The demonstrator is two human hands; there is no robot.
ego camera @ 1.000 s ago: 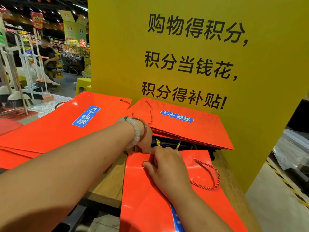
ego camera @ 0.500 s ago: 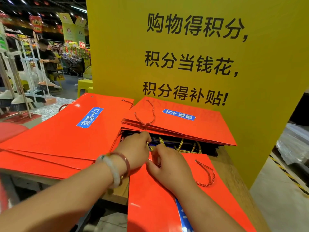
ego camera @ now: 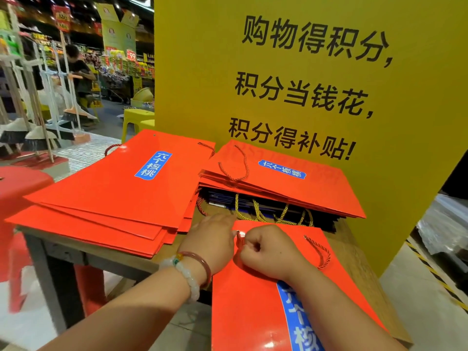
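A flat red paper bag (ego camera: 253, 300) with a blue label lies on the wooden table (ego camera: 354, 252) right in front of me. Its red cord handle (ego camera: 323, 252) loops out at the right. My right hand (ego camera: 268, 252) is a fist at the bag's top edge and pinches a red bit there. My left hand (ego camera: 212, 239), with bracelets on its wrist, meets it at the same spot, its thumb against that red bit. Its other fingertips are hidden.
A stack of red bags (ego camera: 114, 198) lies at the left. A second stack (ego camera: 278, 183) sits on dark blue bags with gold cords (ego camera: 255, 211), against a tall yellow sign (ego camera: 202, 72). A red stool (ego camera: 15, 188), brooms (ego camera: 33, 133), yellow stools (ego camera: 136, 115) and a person (ego camera: 78, 69) are at the left.
My left hand has drawn back from under the right stack to the near bag's top edge. My right hand has closed into a fist there.
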